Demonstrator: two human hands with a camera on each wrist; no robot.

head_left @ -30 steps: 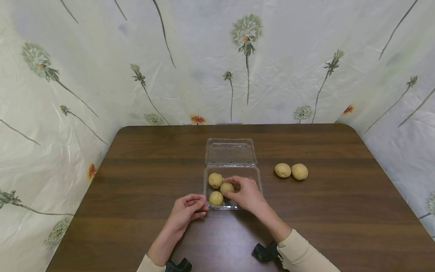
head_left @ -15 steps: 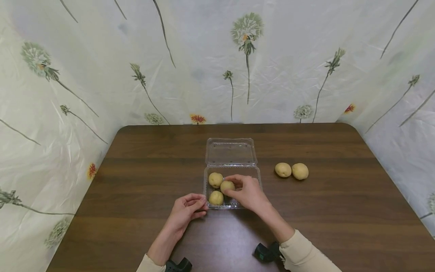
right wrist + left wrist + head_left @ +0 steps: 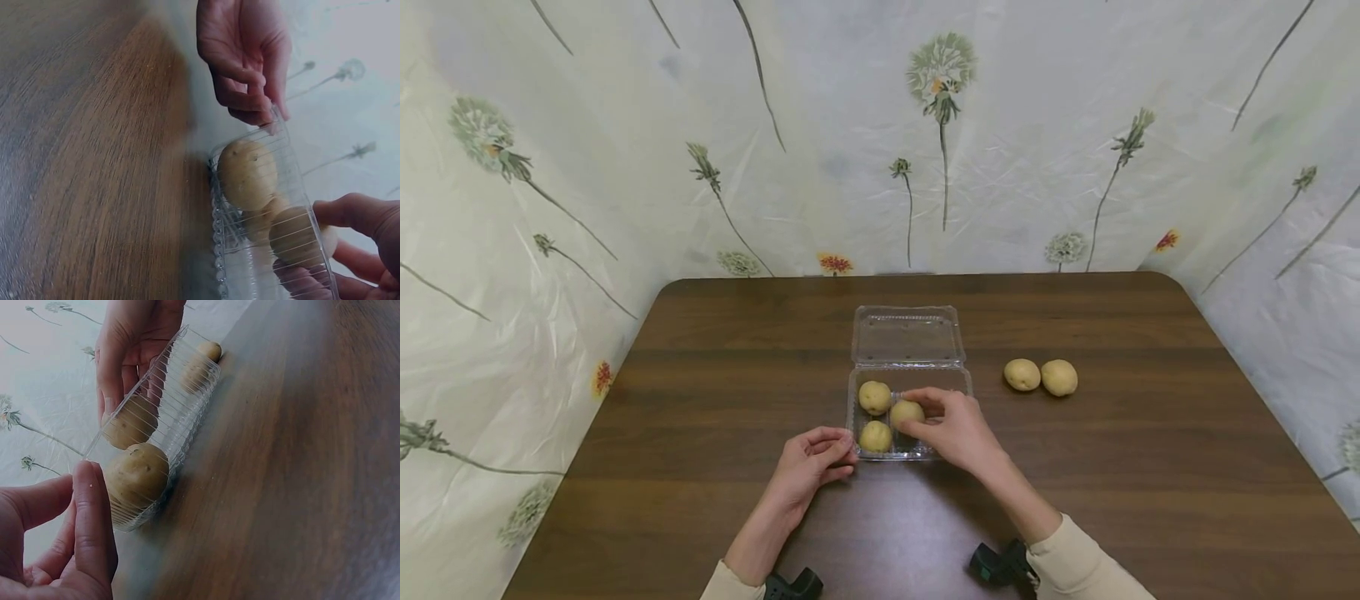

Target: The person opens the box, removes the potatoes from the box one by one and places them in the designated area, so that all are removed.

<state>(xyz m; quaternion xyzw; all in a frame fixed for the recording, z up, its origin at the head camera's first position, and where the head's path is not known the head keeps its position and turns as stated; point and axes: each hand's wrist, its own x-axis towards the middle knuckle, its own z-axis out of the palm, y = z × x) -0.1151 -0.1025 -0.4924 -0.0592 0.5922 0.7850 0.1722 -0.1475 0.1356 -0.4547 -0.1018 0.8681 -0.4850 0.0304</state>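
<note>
A clear plastic clamshell container [image 3: 908, 337] lies with its lid folded back on the table. My left hand [image 3: 812, 468] pinches its near left corner between thumb and fingers, as the left wrist view also shows at the rim. Two round yellow potatoes rest along the left side inside: one at the back [image 3: 875, 398], one at the front [image 3: 876, 437]. Between thumb and fingertips, my right hand [image 3: 957, 425] holds a third potato [image 3: 906, 415] inside the container, just right of those two. Through the ribbed wall this potato [image 3: 292, 235] shows near the rim in the right wrist view.
Two more potatoes, a left one [image 3: 1022, 375] and a right one [image 3: 1059, 377], sit side by side on the brown wooden table [image 3: 715, 375], right of the container. A floral sheet [image 3: 820, 167] hangs behind the table's far edge. Dark devices are strapped at both wrists.
My right hand and its potato have shifted slightly to the right, widening the gap to the two potatoes at the left. The left hand keeps its hold on the container corner.
</note>
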